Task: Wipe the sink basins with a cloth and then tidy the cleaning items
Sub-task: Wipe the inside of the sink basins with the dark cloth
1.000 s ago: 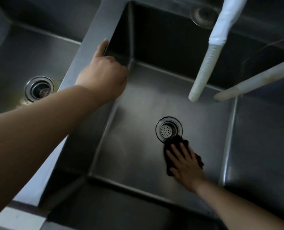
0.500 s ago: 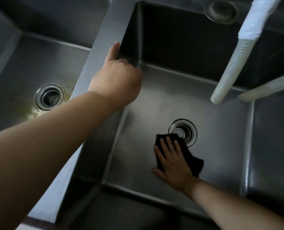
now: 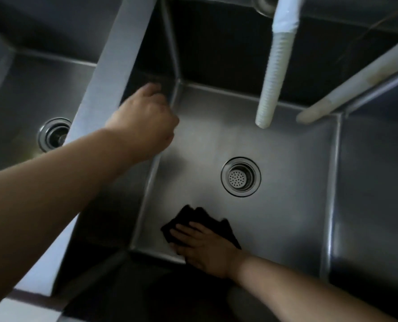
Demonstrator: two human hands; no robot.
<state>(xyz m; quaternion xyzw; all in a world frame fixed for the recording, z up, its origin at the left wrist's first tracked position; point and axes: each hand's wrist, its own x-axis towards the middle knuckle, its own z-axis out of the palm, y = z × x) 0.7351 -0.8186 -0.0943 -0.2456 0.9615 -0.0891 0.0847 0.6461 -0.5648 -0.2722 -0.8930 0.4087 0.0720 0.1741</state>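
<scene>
The right hand (image 3: 202, 247), fingers flat, has slid the black cloth (image 3: 200, 220) from the drain (image 3: 241, 176) toward the basin's near-left corner; the left hand (image 3: 144, 122), loosely curled, holds nothing. Floor nearly wiped.

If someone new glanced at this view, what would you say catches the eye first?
Probably the right hand pressing a black cloth flat on the basin floor near its front left corner, short of the drain. Next, the left hand at the divider between the basins, and two pale hoses hanging over the back.
</scene>
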